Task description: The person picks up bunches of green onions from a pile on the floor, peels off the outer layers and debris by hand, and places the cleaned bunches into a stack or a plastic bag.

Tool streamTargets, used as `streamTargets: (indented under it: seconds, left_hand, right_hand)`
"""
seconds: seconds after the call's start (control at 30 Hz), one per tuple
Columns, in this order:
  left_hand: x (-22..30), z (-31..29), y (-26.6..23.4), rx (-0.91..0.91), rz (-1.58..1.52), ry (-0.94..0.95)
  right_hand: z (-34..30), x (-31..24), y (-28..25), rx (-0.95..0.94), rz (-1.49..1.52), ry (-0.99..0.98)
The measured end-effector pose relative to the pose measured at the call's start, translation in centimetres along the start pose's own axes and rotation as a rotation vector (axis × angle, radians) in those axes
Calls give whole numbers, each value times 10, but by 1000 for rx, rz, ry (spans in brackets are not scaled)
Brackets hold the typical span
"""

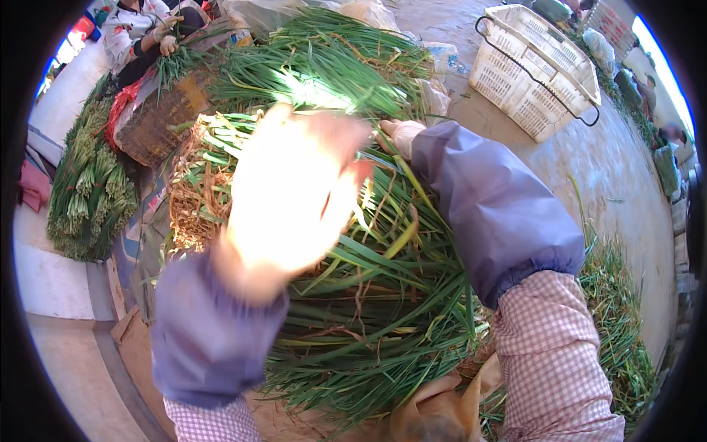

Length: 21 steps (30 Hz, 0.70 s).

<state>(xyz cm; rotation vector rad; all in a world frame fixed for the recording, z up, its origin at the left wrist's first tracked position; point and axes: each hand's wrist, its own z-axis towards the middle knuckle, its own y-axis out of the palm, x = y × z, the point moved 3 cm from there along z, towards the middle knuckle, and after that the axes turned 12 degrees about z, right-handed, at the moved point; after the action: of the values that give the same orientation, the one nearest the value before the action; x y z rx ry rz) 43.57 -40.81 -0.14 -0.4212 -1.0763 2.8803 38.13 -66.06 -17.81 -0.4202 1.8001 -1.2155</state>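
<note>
A big pile of long green stalks (383, 295) lies in front of me. My left hand (291, 195) is raised above it, blurred and bright, fingers spread, holding nothing I can make out. My right hand (400, 135) reaches forward into the stalks at the far side of the pile; only part of it shows past the purple sleeve cover (493, 206), and its fingers are hidden among the leaves. Dry brown trimmings (193, 199) lie at the pile's left.
Another person (140, 33) sits at the far left handling stalks beside a woven basket (158, 121). Tied green bundles (88, 191) are stacked at left. A white plastic crate (534, 70) stands at the back right on the concrete floor. Loose green trimmings (618, 309) lie at right.
</note>
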Motion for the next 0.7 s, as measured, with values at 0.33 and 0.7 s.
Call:
streamTargets:
  seconds: [0.33,0.7]
  left_hand:
    - [-54,-58,120,-885,119,-296]
    - [-47,-70,112,-639,228,-328]
  right_hand:
    - [-9,-4,-10,-143,370,-63]
    - [103,16,-35,486,250,126]
